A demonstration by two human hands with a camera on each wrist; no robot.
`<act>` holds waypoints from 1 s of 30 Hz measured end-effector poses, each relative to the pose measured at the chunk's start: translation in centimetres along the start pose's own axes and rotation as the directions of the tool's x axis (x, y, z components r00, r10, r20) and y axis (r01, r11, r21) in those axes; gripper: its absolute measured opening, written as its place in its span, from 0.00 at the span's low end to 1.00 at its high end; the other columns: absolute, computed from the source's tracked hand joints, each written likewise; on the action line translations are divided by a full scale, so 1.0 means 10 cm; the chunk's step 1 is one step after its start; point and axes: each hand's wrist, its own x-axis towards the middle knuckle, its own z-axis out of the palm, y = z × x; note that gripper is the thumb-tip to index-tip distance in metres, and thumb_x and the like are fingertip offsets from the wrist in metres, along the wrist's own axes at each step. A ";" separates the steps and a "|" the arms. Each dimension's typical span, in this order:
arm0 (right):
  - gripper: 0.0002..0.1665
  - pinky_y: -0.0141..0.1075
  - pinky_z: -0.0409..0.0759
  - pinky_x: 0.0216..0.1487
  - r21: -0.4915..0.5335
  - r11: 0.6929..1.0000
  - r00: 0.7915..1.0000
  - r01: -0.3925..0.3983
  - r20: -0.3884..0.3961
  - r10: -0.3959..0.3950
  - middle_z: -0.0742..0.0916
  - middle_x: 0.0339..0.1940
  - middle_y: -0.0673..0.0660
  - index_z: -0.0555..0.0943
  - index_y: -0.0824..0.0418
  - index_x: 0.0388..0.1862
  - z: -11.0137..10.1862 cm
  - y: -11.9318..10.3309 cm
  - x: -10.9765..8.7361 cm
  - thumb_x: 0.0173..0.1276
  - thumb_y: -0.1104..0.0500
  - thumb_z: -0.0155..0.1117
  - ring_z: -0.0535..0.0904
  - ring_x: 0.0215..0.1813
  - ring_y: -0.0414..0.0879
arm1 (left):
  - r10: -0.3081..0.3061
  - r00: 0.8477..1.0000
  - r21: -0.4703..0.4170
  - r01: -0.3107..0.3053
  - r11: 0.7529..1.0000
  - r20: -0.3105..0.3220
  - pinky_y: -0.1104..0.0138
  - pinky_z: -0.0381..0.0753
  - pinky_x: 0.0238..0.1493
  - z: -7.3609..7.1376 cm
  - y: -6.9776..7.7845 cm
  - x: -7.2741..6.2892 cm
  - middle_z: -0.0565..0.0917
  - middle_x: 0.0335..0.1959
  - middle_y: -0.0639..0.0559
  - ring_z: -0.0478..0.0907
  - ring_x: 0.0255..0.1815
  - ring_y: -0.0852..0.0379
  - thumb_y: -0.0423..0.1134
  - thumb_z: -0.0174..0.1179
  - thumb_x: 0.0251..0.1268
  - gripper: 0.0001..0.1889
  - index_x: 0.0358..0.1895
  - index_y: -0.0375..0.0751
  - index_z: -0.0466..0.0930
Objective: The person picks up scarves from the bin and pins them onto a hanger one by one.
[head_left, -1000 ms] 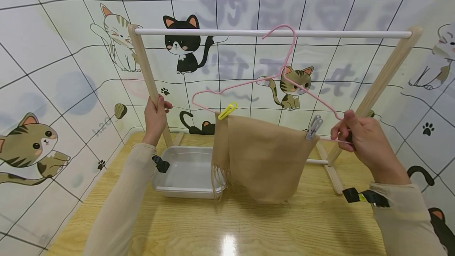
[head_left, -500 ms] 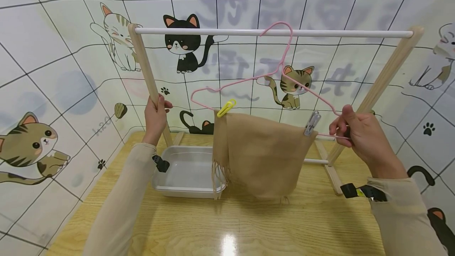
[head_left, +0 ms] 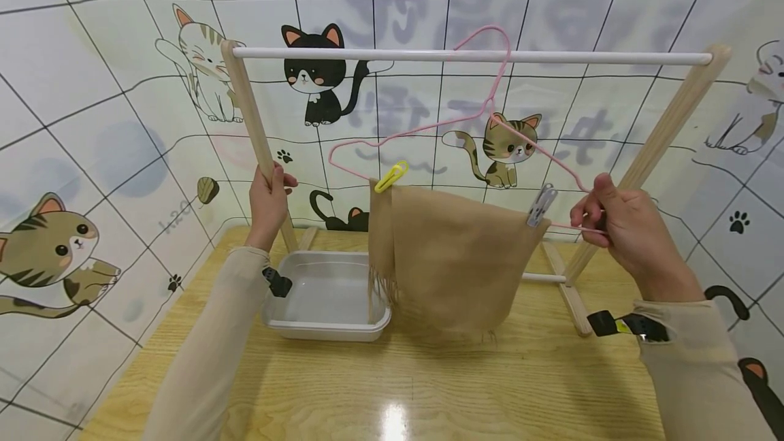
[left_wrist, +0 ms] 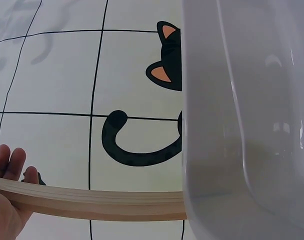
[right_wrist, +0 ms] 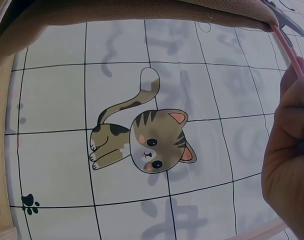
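My right hand [head_left: 633,240] grips the right end of a pink clothes hanger [head_left: 425,129], tilted lower on the right. A brown fringed scarf [head_left: 453,257] hangs folded over its lower bar. A yellow clip [head_left: 391,177] fastens the scarf at the left, a grey clothespin [head_left: 542,205] at the right. The hanger's hook overlaps the white rail [head_left: 343,55] of a drying rack in the head view, its tip near the rail's upper edge. With fingers wrapped round it, my left hand [head_left: 268,206] holds the rack's left wooden post [head_left: 250,111]; the left wrist view shows fingers behind that post [left_wrist: 107,204].
A white tub [head_left: 324,332] stands on the wooden table [head_left: 392,386] at the left, partly behind the scarf's fringe. The rack's right wooden post [head_left: 661,131] rises behind my right hand. A cat-patterned wall covering [head_left: 416,12] encloses the back and sides.
The hanger and scarf have risen a little with my right hand, bringing the hook higher against the rail. The left hand stays on the post.
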 end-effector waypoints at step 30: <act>0.32 0.30 0.58 0.10 0.076 0.996 0.998 0.047 0.030 -0.049 0.86 0.22 0.55 0.72 0.65 0.18 0.04 0.04 0.09 0.83 0.49 0.45 0.68 0.13 0.39 | 0.014 1.000 -0.008 -0.014 1.000 0.003 0.47 0.80 0.60 0.00 -0.06 0.02 0.82 0.42 0.34 0.82 0.45 0.50 0.42 0.43 0.85 0.08 0.53 0.43 0.68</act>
